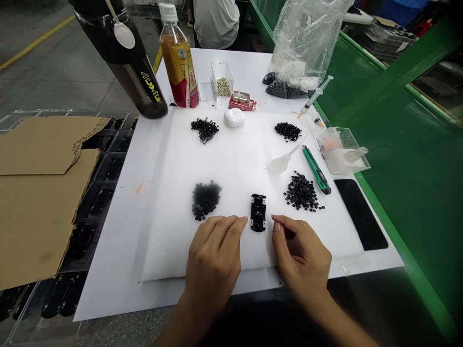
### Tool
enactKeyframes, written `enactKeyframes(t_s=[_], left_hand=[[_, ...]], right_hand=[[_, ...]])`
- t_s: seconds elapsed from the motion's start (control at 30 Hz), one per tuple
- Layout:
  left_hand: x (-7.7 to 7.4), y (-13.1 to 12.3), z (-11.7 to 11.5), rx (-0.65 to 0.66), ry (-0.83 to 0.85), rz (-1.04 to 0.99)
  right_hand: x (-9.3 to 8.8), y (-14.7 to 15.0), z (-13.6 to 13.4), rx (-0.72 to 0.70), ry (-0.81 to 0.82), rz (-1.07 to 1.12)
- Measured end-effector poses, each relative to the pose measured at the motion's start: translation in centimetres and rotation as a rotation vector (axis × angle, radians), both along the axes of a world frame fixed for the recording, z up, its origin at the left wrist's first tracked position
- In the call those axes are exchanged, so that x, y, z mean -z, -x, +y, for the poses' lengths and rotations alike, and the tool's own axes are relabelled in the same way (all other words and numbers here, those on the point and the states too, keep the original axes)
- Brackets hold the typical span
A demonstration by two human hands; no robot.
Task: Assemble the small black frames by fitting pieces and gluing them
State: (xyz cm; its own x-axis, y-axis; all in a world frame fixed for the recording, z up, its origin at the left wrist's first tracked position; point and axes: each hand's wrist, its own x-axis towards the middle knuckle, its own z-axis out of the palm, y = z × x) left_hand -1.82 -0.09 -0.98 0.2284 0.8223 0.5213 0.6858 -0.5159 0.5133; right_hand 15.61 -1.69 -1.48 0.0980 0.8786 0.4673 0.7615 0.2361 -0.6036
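A small black oblong part (258, 212) lies on the white foam sheet (238, 164) near its front edge. My left hand (213, 258) rests flat on the foam just left of the part, fingers stretched out, holding nothing. My right hand (302, 258) sits just right of the part with fingers curled loosely, and a small dark bit shows under them. Several heaps of tiny black pieces lie on the foam: front left (205, 199), front right (302, 192), back left (204, 129) and back right (287, 130).
A green utility knife (317, 170), a plastic dropper (284, 161) and a syringe (314, 97) lie at the right. A drink bottle (178, 58), a dark flask (126, 58), small clear boxes (222, 80), a white case (234, 117) and a plastic bag (304, 43) stand at the back. Cardboard (39, 193) covers trays on the left. A person sits beyond the table.
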Motion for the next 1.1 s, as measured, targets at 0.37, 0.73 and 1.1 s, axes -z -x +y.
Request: enactKeyframes(t_s=[0.37,0.73,1.1], left_hand=[[0.0,0.3,-0.1,-0.002,-0.003,0.004],[0.2,0.1,-0.2,-0.027,-0.041,-0.04],[0.0,-0.2,-0.1,-0.062,-0.042,-0.023]], right_hand=[[0.1,0.2,-0.4,0.13,0.051,0.052],[0.3,0.3,-0.1,0.08,-0.022,-0.03],[-0.7,-1.2,-0.2,-0.348,-0.122,-0.303]])
